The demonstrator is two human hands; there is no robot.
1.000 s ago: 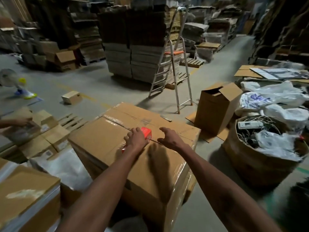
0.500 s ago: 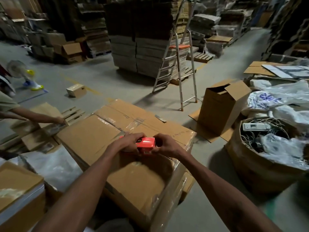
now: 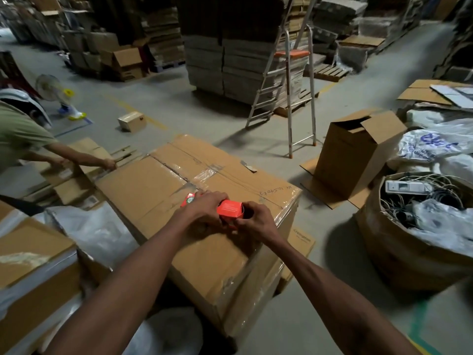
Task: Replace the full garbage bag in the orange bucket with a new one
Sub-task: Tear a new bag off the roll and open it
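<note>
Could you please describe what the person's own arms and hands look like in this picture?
The left arm and right arm are bare to the frame's lower edge, no sleeves in view. The left hand and right hand wear no gloves; no watch, bracelet or ring shows.

Low on the big carton's (image 3: 204,252) right side, a flap (image 3: 303,237) reads what looks like "Crompton". Handwriting (image 3: 275,192) on its top and the red box's (image 3: 229,208) print: too small to read.
</note>
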